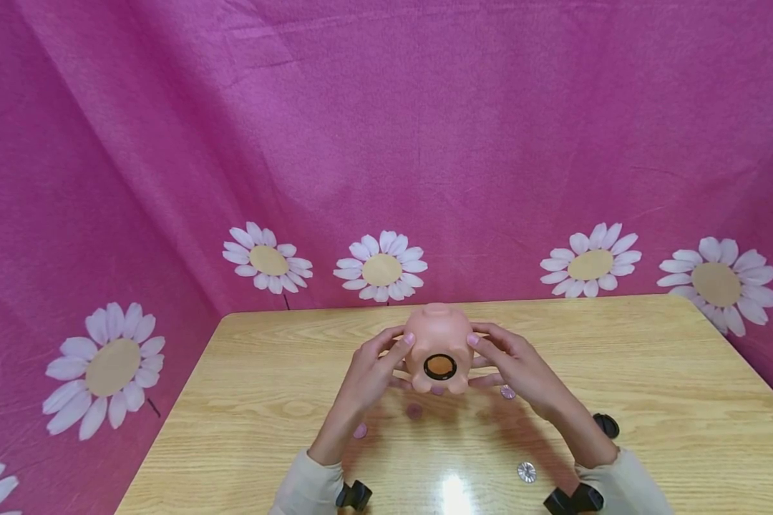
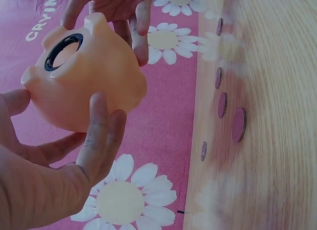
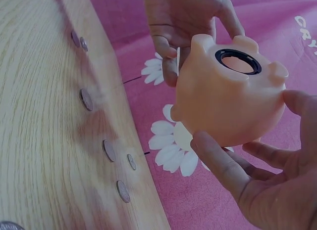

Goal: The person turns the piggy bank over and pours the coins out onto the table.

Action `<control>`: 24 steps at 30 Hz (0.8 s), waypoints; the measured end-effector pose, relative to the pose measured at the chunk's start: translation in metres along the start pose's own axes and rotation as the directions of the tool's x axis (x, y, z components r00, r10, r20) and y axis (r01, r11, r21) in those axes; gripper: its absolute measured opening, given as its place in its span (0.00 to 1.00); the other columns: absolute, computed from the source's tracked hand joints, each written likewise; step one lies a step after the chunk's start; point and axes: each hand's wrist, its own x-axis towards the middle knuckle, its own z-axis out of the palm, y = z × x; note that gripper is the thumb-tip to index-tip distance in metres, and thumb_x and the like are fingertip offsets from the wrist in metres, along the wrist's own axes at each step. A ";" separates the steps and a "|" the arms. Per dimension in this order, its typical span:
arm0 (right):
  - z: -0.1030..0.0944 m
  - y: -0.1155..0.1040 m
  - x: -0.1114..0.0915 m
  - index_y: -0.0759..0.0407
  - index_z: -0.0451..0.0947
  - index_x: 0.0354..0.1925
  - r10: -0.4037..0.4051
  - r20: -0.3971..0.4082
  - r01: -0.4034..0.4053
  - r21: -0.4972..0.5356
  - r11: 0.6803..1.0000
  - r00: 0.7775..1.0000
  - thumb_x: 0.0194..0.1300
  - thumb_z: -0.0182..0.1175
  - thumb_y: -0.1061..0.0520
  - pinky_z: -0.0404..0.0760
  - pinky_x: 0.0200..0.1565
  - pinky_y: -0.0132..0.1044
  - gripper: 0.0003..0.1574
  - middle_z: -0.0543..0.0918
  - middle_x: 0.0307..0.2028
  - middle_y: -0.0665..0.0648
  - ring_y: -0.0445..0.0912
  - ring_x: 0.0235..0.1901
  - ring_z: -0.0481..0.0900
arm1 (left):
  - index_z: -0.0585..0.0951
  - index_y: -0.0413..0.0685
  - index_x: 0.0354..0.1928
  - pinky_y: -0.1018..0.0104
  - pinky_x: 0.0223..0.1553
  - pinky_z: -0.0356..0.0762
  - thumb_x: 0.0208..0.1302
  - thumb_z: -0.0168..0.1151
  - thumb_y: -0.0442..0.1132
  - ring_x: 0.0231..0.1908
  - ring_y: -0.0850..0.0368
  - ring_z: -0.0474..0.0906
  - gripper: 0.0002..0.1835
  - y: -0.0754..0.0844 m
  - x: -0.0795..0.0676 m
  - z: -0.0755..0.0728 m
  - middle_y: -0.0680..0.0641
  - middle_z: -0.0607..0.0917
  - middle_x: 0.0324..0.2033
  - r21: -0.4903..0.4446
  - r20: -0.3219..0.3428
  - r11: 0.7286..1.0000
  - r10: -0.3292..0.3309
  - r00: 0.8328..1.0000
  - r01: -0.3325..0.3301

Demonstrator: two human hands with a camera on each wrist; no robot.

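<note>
Both hands hold a pink piggy bank (image 1: 438, 329) up over the table, one at each side. Its underside faces me, with short feet around a round hole edged by a black ring (image 1: 440, 367). My left hand (image 1: 370, 368) grips the left side, thumb near a foot and fingers curved beneath, as the left wrist view shows. On the opposite side my right hand (image 1: 518, 361) grips it the same way. Through the hole, in the right wrist view, the pink inside wall (image 3: 237, 65) shows.
Several coins lie scattered on the wooden table (image 1: 264, 400), among them a silver coin (image 1: 526, 472) near the front and another coin (image 1: 507, 392) below the right hand. A black round cap (image 1: 607, 425) lies beside the right forearm. Pink flowered cloth (image 1: 425, 143) hangs behind.
</note>
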 end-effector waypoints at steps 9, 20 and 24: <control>-0.001 0.000 0.000 0.65 0.66 0.78 -0.024 -0.002 0.024 -0.013 1.000 1.000 0.86 0.52 0.48 0.93 0.50 0.50 0.34 0.79 0.64 0.75 0.57 0.58 0.88 | 0.77 0.48 0.74 0.54 0.39 0.94 0.81 0.59 0.53 0.43 0.53 0.89 0.27 0.000 0.000 0.000 0.36 0.83 0.56 -0.007 0.008 1.000 0.023 1.000 -0.022; -0.003 -0.003 -0.001 0.60 0.65 0.80 -0.061 0.001 0.061 0.023 0.998 0.998 0.84 0.56 0.52 0.92 0.53 0.46 0.34 0.70 0.73 0.76 0.62 0.64 0.83 | 0.75 0.49 0.76 0.56 0.40 0.93 0.79 0.60 0.45 0.47 0.52 0.88 0.27 0.002 -0.001 -0.003 0.35 0.81 0.64 -0.035 0.023 0.995 0.094 0.995 -0.093; -0.003 -0.005 -0.002 0.59 0.65 0.80 -0.086 -0.004 0.087 0.018 0.996 0.996 0.83 0.57 0.53 0.91 0.56 0.42 0.35 0.69 0.74 0.74 0.54 0.62 0.85 | 0.74 0.49 0.77 0.57 0.42 0.93 0.78 0.61 0.43 0.48 0.52 0.88 0.29 0.003 -0.001 -0.003 0.35 0.80 0.67 -0.060 0.039 0.991 0.124 0.991 -0.122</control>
